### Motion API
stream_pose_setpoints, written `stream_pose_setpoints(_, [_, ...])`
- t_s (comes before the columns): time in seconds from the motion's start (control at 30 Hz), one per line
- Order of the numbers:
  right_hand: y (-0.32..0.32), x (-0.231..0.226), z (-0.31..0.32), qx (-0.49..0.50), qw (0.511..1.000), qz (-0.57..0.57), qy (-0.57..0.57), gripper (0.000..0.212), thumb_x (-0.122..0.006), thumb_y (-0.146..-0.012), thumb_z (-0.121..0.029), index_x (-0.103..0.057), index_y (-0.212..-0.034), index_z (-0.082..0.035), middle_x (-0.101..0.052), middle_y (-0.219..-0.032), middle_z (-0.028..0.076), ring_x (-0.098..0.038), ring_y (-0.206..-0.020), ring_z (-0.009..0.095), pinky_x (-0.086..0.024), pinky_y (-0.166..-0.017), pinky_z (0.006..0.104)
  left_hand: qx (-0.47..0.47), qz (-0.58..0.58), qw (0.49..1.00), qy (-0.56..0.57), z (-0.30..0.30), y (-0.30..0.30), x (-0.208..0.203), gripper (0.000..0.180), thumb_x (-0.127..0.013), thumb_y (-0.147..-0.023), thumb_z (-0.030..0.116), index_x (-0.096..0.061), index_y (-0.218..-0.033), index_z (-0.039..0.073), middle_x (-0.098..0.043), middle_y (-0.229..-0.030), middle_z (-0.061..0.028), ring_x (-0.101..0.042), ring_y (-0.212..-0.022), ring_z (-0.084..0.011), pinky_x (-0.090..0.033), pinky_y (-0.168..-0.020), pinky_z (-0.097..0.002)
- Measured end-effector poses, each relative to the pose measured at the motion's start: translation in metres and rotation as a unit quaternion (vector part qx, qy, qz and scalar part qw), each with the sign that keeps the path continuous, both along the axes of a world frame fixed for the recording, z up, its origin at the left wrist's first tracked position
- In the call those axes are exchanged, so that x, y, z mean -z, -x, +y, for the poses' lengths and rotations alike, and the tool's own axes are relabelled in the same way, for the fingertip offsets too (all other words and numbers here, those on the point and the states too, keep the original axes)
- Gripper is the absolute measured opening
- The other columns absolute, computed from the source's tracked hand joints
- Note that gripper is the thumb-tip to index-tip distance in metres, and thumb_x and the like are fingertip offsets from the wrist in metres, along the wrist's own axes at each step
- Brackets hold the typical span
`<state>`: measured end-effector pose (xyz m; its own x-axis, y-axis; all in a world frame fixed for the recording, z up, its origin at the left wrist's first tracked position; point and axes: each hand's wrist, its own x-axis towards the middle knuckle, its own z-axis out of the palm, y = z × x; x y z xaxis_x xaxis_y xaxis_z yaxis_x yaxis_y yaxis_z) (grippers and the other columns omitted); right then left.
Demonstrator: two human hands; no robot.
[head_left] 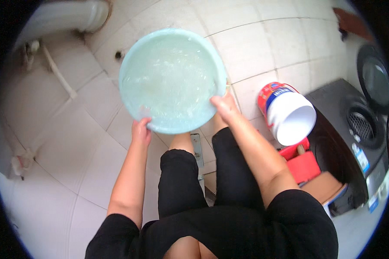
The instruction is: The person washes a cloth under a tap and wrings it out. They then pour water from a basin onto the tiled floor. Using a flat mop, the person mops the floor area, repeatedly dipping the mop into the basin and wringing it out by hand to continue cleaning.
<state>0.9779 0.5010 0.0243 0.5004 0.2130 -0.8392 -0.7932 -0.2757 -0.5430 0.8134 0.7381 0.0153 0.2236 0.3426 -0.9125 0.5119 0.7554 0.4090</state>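
A large round light-blue basin with water in it is held out in front of me, above my legs. My left hand grips its near-left rim, the thumb over the edge and the other fingers hidden beneath. On the near-right side, my right hand clasps the rim with its thumb on top; its remaining fingers are mostly out of sight. The water surface looks rippled, with bright glints.
A white bucket with a red and blue outside leans to the right. Beyond it are red containers, a cardboard box and a dark washing machine with its round door open. A thick white pipe lies far left, near a floor hole.
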Motion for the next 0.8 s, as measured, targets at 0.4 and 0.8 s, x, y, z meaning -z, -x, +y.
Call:
stream_pose_setpoints(0.4, [0.048, -0.243, -0.107, 0.211, 0.959, -0.143, -0.126, 0.041, -0.048, -0.066, -0.004, -0.047, -0.107, 0.001, -0.056, -0.093, 0.008, -0.053, -0.084, 0.015, -0.043, -0.074, 0.0273, 0.276, -0.128, 0.952, -0.037, -0.053, -0.061, -0.28, 0.053, -0.053, -0.073, -0.002, -0.033, -0.122, 0.001, -0.044, -0.116, -0.0101, -0.044, -0.107, -0.0225, -0.036, -0.091, -0.0346])
stream_pose_setpoints(0.8, [0.199, -0.373, -0.15, 0.499, 0.828, -0.242, -0.086, 0.043, -0.048, -0.067, -0.001, -0.047, -0.11, -0.001, -0.055, -0.095, 0.008, -0.052, -0.087, 0.017, -0.042, -0.077, 0.0307, 0.622, -0.282, 0.728, 0.06, -0.095, -0.107, -0.384, 0.043, -0.054, -0.08, 0.012, -0.038, -0.119, 0.002, -0.053, -0.106, -0.0092, -0.055, -0.092, -0.0206, -0.048, -0.075, -0.0337])
